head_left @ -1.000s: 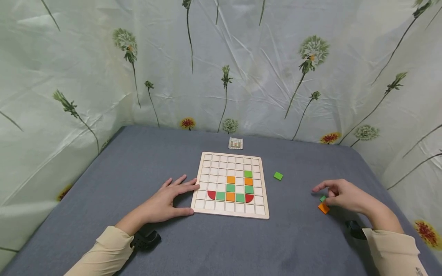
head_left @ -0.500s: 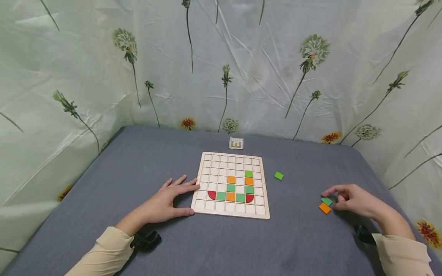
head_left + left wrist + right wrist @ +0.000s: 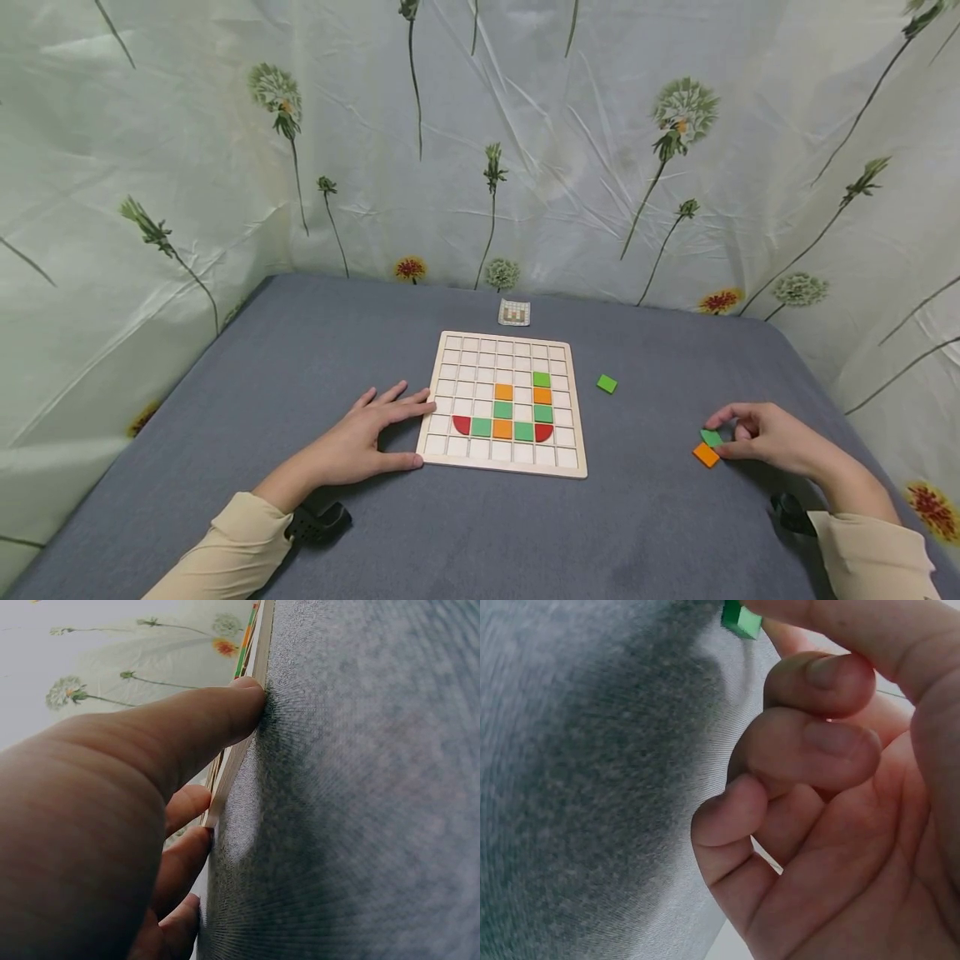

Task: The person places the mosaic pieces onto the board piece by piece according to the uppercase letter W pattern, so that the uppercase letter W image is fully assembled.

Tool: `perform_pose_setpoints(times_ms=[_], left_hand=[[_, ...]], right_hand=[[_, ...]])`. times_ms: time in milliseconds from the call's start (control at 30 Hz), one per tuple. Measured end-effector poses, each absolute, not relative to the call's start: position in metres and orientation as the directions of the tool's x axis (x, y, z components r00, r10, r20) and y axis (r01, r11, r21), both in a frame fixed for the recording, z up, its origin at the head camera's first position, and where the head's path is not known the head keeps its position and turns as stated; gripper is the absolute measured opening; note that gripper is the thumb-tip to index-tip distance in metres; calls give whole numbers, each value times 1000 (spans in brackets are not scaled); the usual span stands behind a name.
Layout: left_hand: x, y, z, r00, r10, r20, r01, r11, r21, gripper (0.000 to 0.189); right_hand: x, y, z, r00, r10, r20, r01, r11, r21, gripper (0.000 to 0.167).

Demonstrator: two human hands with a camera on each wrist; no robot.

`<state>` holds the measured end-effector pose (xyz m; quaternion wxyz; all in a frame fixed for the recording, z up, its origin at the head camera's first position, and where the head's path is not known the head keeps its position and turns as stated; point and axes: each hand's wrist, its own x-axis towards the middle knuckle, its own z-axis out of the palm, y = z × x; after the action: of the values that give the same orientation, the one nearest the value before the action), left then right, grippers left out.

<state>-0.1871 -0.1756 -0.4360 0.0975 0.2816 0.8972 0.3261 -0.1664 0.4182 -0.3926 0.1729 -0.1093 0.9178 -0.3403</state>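
My left hand [image 3: 360,437] lies with fingers spread at the left edge of a wooden grid board [image 3: 459,340], fingertips and thumb touching its rim. The left wrist view shows the thumb [image 3: 217,712] against the board's side. Far to the right, my right hand [image 3: 772,437] pinches a green tile [image 3: 711,438] between thumb and index finger, its other fingers curled in. In the right wrist view that green tile [image 3: 741,621] shows beside the thumb at the top edge. An orange tile [image 3: 706,455] lies just in front of it on the cloth.
Red, orange and green tiles fill part of the grid, including a red rounded piece [image 3: 462,425] at the left of the lower row. A loose light-green tile [image 3: 607,384] lies right of the board. Behind the board is a small pattern card [image 3: 514,312]. A flower-print curtain [image 3: 570,192] hangs behind.
My right hand first drew back right, uncovering the green tile, then closed thumb and index finger on it, tilting it slightly. The left hand stays at the board.
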Motion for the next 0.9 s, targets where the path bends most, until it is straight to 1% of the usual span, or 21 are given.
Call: perform_pose_setpoints(times_ms=[300, 600, 767, 900], left_hand=[[-186, -175, -435, -822, 569, 2, 436, 628, 644, 73], [-186, -176, -435, -823, 568, 7, 438, 627, 645, 73], [-187, -176, -435, -823, 568, 3, 438, 631, 640, 73], [-187, -176, -435, -821, 571, 1, 441, 633, 637, 74]], right_hand=[[-165, 423, -396, -921, -311, -236, -89, 756, -649, 34], [-165, 416, -397, -939, -244, -240, -40, 775, -631, 36], [-167, 410, -396, -950, -211, -231, -33, 802, -597, 32], [-169, 405, -394, -956, -188, -224, -29, 825, -565, 32]])
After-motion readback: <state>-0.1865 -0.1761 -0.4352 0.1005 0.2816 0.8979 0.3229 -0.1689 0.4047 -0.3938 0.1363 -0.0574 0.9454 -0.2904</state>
